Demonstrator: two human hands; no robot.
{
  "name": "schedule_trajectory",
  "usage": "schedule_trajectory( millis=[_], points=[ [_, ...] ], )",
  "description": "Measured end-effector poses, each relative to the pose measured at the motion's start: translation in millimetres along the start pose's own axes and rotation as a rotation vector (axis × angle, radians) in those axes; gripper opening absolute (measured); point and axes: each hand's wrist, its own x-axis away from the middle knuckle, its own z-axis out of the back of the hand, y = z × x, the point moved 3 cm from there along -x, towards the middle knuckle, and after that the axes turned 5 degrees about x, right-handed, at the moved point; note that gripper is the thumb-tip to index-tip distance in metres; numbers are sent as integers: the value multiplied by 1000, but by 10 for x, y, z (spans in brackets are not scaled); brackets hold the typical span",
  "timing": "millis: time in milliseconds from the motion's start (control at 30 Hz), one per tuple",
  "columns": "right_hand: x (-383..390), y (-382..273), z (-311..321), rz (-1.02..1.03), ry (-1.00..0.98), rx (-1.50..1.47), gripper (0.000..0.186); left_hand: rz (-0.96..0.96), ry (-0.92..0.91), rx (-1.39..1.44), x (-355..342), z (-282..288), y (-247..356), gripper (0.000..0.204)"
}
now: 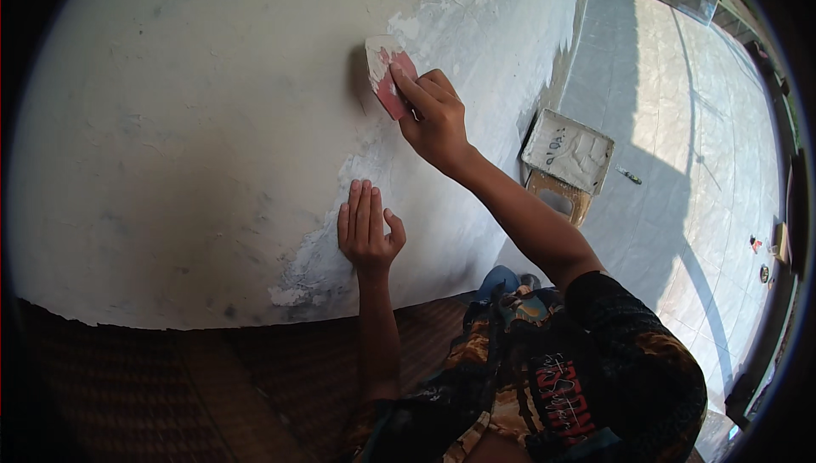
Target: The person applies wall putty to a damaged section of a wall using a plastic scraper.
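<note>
My right hand (438,119) grips a flat reddish-pink putty scraper (397,91) near the upper middle of the wall. White filler paste (380,53) coats much of the scraper's face and upper edge. Whether its edge touches the wall, I cannot tell. Lower down, my left hand (370,229) lies flat with fingers stretched out, up against the wall (212,123) and holding nothing. Around both hands the off-white wall carries rough, brighter patches of filler (310,263), running from lower middle up to the upper right.
To the right, a shallow tray (571,150) of white paste sits on a brown board or box (561,195) on the tiled floor (654,106). A small dark-handled tool (629,176) lies beside it. Brown woven-looking matting (127,386) runs along the wall's lower edge.
</note>
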Motion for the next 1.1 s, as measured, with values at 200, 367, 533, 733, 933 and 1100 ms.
schedule_trajectory(
  millis=[200, 367, 533, 733, 933, 1100],
  points=[
    [405, 49, -246, 183, -41, 47, 57, 13, 22, 40, 38, -12, -21, 34],
    [788, 143, 2, 100, -111, 73, 60, -7, 4, 9, 16, 99, -36, 34],
    [-75, 113, -136, 149, 42, 73, 59, 0, 11, 4, 30, 94, -39, 34],
    [551, 283, -77, 242, -104, 104, 57, -3, 10, 54, 12, -124, 26, 34],
    [225, 392, 1, 142, 13, 159, 58, -4, 6, 5, 37, 54, -28, 35],
    [-59, 284, -166, 190, 39, 130, 61, -7, 11, 47, 44, -4, -17, 35]
  ],
)
